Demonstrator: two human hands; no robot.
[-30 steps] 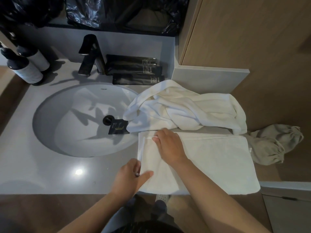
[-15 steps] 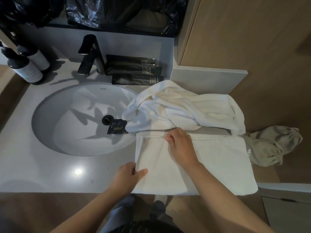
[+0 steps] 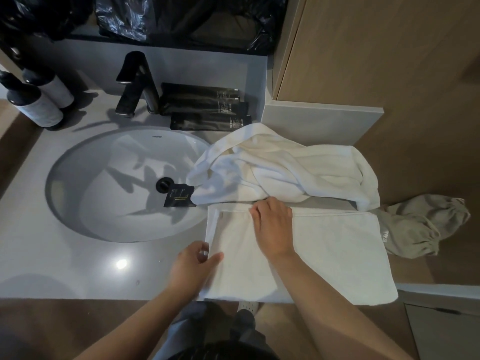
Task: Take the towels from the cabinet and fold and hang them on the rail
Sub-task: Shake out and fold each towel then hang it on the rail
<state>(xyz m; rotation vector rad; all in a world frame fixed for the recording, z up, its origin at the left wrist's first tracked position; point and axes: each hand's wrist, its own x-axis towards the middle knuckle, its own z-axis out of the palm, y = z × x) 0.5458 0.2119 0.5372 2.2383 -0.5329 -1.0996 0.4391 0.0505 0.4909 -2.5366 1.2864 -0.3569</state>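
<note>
A white towel (image 3: 335, 250) lies folded flat on the grey counter (image 3: 78, 268), to the right of the sink. My left hand (image 3: 192, 263) pinches its left edge between thumb and fingers. My right hand (image 3: 272, 224) rests on the towel near its far edge, fingers bent down onto the fold. Behind it a second white towel (image 3: 280, 172) lies crumpled in a heap. No rail or cabinet interior is in view.
An oval sink (image 3: 124, 183) with a black faucet (image 3: 137, 84) fills the left. A small black sachet (image 3: 179, 196) lies at the basin's rim. Black tubes (image 3: 205, 107) and two dark bottles (image 3: 36, 102) stand at the back. A beige cloth bag (image 3: 420, 227) lies beyond the counter's right end.
My right hand has slid rightward along the flat towel's far edge. My left hand has kept its pinch on the left edge, and the towel has shifted slightly.
</note>
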